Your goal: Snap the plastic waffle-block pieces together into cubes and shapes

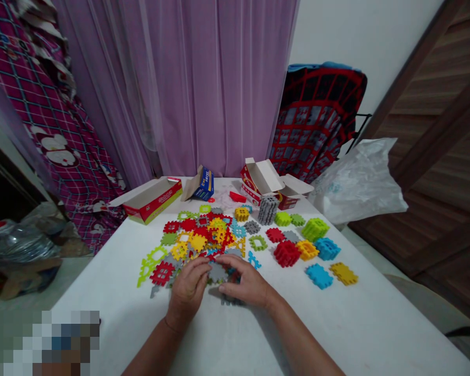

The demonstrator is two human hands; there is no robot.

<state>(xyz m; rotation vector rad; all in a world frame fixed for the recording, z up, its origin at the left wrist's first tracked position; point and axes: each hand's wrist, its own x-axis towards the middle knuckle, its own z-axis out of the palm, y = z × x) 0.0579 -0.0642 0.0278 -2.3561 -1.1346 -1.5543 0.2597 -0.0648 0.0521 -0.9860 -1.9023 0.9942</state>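
One grey toy piece (218, 272), held between the fingertips of the left hand (188, 289) and the right hand (247, 280), is located at the near edge of a mixed pile (198, 242) on a white table (360, 334), with single-colour stacks (287, 254) set to the right.

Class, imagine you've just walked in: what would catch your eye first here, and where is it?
First, the bright heap of toothed plastic pieces on the white table, with the left hand and right hand around a grey piece at its near edge. Next, the purple curtain hanging behind the table.
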